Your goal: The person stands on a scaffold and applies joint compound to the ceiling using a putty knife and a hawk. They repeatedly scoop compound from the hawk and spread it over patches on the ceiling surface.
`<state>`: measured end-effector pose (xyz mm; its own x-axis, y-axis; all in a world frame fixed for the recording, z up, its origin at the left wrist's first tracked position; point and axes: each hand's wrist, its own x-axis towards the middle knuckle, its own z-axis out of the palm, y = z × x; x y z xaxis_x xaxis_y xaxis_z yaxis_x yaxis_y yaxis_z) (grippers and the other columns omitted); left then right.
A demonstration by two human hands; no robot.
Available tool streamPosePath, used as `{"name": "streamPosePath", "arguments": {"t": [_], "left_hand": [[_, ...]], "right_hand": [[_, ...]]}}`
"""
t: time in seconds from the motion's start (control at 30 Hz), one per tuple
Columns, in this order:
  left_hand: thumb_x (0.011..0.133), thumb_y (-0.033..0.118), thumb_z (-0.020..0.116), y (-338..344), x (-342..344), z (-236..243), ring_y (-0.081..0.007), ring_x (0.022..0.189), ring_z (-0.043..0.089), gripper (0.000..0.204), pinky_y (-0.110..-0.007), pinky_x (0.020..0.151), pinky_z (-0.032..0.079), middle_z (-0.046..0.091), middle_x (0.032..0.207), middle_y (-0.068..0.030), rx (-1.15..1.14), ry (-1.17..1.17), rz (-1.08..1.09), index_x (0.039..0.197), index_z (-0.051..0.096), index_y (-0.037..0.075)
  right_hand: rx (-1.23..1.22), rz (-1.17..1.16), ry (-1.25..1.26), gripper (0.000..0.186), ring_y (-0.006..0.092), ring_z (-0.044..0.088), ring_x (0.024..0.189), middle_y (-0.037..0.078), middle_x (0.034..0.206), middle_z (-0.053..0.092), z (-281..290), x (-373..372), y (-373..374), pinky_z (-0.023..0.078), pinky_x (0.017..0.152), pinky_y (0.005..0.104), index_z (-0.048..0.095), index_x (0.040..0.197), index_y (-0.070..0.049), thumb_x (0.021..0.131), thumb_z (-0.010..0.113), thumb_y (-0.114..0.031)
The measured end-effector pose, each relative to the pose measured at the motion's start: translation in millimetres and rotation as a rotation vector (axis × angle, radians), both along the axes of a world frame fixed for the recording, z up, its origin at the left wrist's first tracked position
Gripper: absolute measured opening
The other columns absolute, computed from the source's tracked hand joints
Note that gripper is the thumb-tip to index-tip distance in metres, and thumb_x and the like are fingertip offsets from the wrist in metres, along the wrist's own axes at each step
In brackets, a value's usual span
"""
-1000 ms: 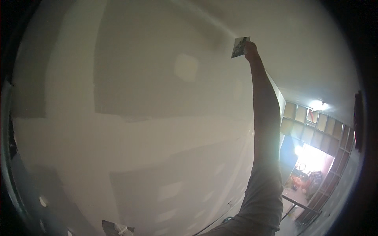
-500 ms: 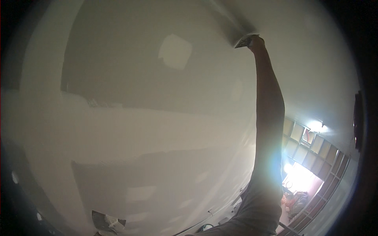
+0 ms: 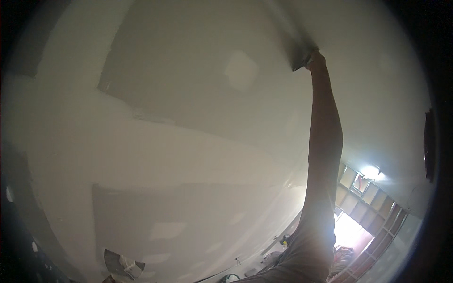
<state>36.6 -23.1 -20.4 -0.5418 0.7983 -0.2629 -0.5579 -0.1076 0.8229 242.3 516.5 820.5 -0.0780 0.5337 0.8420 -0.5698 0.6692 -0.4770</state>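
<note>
My right arm, in a grey short sleeve, stretches up across the view. At its end my right hand (image 3: 317,59) is closed around a wide drywall taping knife (image 3: 299,64), its dark blade against the pale drywall surface (image 3: 349,28). A shadowed streak runs up and left from the blade. At the lower left is a flat dark metal plate or blade (image 3: 113,260) with a lump of whitish compound (image 3: 127,264) on it. What holds this plate is out of sight, and my left hand does not show.
Pale compound bands and a patch (image 3: 241,70) mark the grey board. At the lower right are a bright lamp (image 3: 372,172), open wall framing (image 3: 367,200) and a glaring opening (image 3: 351,233). A dark object (image 3: 429,146) stands at the right rim.
My right hand and the knife appear slightly lower and further right. The view has shifted too: the round patch sits further right and the lamp lower.
</note>
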Motion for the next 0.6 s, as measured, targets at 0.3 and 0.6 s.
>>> {"name": "streamPosePath", "arguments": {"t": [0.3, 0.6], "left_hand": [[0.099, 0.025, 0.058, -26.1, -54.8, -32.5, -0.0083, 0.036, 0.03, 0.014, -0.026, 0.03, 0.021, 0.038, 0.052, 0.0031, -0.063, -0.037, -0.104, 0.097, 0.058, 0.012], [0.098, 0.028, 0.06, -49.5, -111.1, -53.1, -0.0098, 0.034, 0.03, 0.018, -0.028, 0.03, 0.019, 0.036, 0.05, 0.0029, -0.002, -0.009, -0.212, 0.098, 0.058, 0.011]], "right_hand": [[-0.002, -0.252, -0.177, 0.064, 0.0352, 0.053, 0.129, 0.013, 0.143, 0.054, 7.6, -27.9, -39.6, 0.043, 0.105, 0.0568, 0.043, 0.151, -0.015, 0.094, 0.07, -0.028], [-0.069, -0.264, -0.117, 0.05, 0.0362, 0.05, 0.133, 0.018, 0.147, 0.052, 20.6, -44.8, -93.3, 0.038, 0.104, 0.0647, 0.048, 0.147, -0.013, 0.1, 0.063, -0.02]]}}
